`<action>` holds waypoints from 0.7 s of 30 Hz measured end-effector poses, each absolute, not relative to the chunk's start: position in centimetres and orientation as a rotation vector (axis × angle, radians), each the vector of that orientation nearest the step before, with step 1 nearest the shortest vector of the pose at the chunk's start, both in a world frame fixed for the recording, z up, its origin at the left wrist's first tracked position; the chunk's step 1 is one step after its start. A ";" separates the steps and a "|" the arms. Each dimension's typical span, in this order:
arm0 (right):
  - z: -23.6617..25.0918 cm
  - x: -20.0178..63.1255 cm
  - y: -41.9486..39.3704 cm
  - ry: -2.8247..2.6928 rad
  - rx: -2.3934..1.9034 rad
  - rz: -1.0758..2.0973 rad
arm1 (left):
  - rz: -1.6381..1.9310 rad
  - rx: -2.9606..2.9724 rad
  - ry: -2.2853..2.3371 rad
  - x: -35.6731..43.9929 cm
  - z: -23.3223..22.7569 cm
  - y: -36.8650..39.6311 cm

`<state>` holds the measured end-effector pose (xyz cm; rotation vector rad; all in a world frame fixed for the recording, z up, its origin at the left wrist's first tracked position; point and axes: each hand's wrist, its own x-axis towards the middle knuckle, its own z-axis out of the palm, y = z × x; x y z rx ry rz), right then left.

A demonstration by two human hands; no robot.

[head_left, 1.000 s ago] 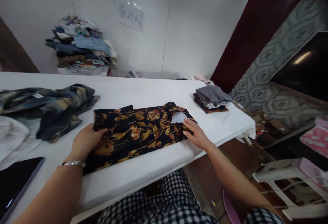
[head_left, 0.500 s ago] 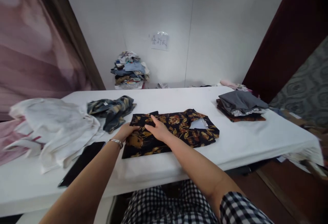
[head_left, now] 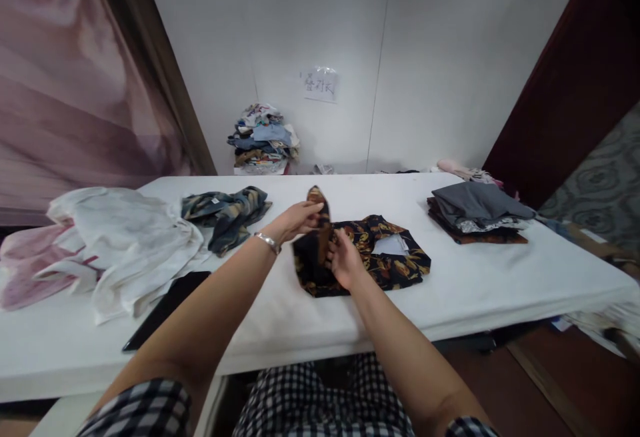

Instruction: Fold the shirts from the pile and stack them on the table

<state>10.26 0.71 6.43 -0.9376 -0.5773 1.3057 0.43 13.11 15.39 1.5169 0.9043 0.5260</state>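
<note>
Moved: shirt's (head_left: 370,257) left end, flat half a second ago, now lifted.
Left hand (head_left: 295,218): pinches raised edge.
Right hand (head_left: 343,264): grips fold.
Shirt: desk (head_left: 470,284) centre, half folded.

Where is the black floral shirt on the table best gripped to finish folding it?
Probably at the raised left edge of the black floral shirt, from the left: the left hand lifts that flap upright while the right hand pins the middle.
</note>
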 end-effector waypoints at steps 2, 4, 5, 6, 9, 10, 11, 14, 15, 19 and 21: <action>5.7 11.8 -0.1 -0.560 -0.860 1.258 | 0.535 1.646 0.927 2.3 14.7 12.2; 4.9 13.1 -1.1 -0.531 -0.820 1.208 | 0.572 1.794 1.021 2.9 12.9 11.7; 4.5 13.6 -1.7 -0.511 -0.817 1.203 | 0.588 1.850 1.077 2.8 11.7 11.5; 4.2 14.1 -2.3 -0.485 -0.822 1.208 | 0.593 1.881 1.123 2.5 10.5 11.3; 4.0 15.3 -4.0 -0.397 -0.862 1.242 | 0.562 1.936 1.179 1.2 7.3 10.8; 4.1 15.5 -4.5 -0.373 -0.873 1.252 | 0.547 1.948 1.180 0.9 6.6 10.6; 4.2 15.7 -4.9 -0.347 -0.885 1.262 | 0.535 1.957 1.175 0.6 6.1 10.4; 4.9 16.1 -5.8 -0.284 -0.940 1.273 | 0.506 1.985 1.171 0.3 5.6 10.2; 5.1 16.1 -6.0 -0.268 -0.964 1.266 | 0.492 1.995 1.174 0.3 5.7 10.2; 5.5 16.0 -7.5 -0.219 -0.999 1.171 | 0.410 2.087 1.186 0.8 6.3 11.3; 5.6 15.6 -8.8 -0.211 -0.990 1.136 | 0.407 2.185 1.194 1.4 6.7 12.2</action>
